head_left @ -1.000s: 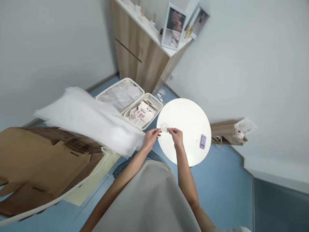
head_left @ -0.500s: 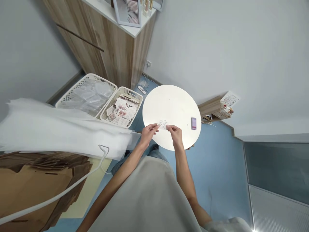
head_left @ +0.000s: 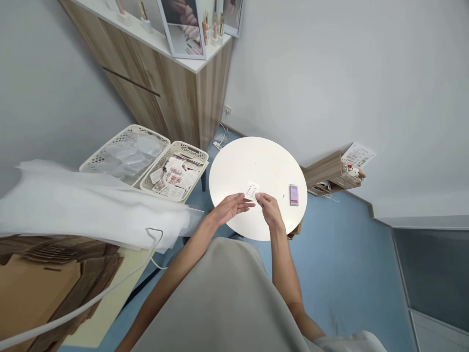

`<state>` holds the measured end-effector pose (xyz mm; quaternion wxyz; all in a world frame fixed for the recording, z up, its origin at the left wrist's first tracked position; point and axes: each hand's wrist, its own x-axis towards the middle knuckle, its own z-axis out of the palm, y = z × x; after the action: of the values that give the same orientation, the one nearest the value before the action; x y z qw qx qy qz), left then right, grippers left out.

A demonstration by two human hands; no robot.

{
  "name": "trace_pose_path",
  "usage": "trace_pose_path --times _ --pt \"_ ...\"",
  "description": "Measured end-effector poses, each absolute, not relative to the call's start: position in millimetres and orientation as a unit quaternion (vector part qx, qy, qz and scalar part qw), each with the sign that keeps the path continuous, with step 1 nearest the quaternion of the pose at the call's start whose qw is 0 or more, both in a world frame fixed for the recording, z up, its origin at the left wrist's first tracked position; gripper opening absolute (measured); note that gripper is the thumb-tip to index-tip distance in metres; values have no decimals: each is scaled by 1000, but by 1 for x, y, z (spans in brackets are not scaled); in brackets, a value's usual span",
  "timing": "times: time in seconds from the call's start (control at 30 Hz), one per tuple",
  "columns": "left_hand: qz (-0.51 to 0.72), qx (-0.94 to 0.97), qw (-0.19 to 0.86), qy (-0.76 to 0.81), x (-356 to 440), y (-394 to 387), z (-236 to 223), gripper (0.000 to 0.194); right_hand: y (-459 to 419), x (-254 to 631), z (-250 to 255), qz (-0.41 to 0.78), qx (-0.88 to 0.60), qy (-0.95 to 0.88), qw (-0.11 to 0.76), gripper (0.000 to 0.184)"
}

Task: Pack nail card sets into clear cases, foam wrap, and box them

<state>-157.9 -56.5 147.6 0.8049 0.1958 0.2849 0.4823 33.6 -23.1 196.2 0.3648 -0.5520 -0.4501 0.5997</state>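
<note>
A small white printed card is held up over the round white table, tilted. My right hand pinches its right edge between thumb and fingers. My left hand has its thumb at the card's lower left edge, and its other fingers stretch loosely beneath the card; part of that grip is hidden. The round white table lies below both hands. On its right side rests a purple rectangular item, blurred so that its kind does not show.
To the left stand a white basket of printed cards and another basket of clear plastic bags. White sheets and flattened cardboard boxes lie nearer, beside a white curved tube. A wooden cabinet and small shelf stand by the wall.
The card has turned from lying wide to a more upright tilt. My left hand has shifted under it, its fingers now stretched out further. The camera view has moved slightly.
</note>
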Motion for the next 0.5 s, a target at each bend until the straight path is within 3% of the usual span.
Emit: trace_pose_path --times 0.17,0.27,0.5 --pt "495 165 811 266 -126 -46 140 50 -4 60 193 621 -535 -461 341 39" --pt "510 159 787 309 -108 -40 142 52 -2 73 198 573 -566 -472 359 39" --pt "560 281 581 519 -75 -26 153 74 -7 82 214 463 -605 -524 381 34"
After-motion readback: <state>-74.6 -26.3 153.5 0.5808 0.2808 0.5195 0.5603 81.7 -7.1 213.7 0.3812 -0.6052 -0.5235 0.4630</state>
